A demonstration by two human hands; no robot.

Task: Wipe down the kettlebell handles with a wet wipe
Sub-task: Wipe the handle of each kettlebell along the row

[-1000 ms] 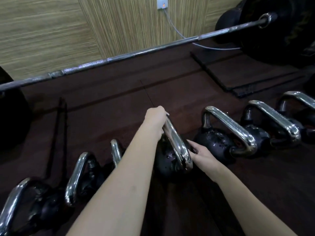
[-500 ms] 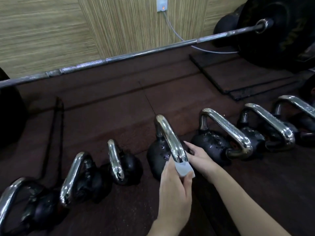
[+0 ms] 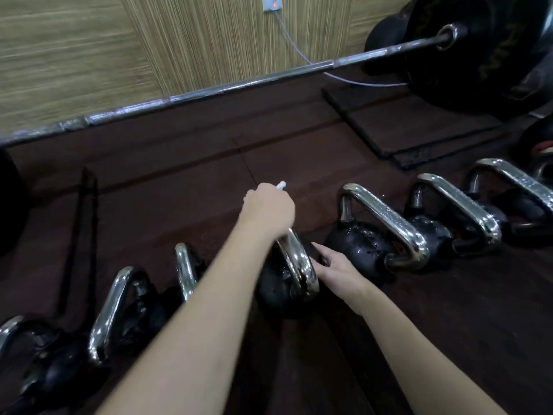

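While the row of kettlebells stands on the dark floor, the middle kettlebell is being attended to. Its chrome handle is covered at the far end by the left hand, whose grip is closed around a wet wipe (only a white corner shows past the knuckles). The right hand is laid against the near side of the handle, fingers loosely spread, pinching nothing. The bell is judged heavy and stable, so no lifting is called for. The polished handle is judged slippery once wetted. The wipe is soft and should be wrapped round the bar. Neighbouring handles stand just beside.
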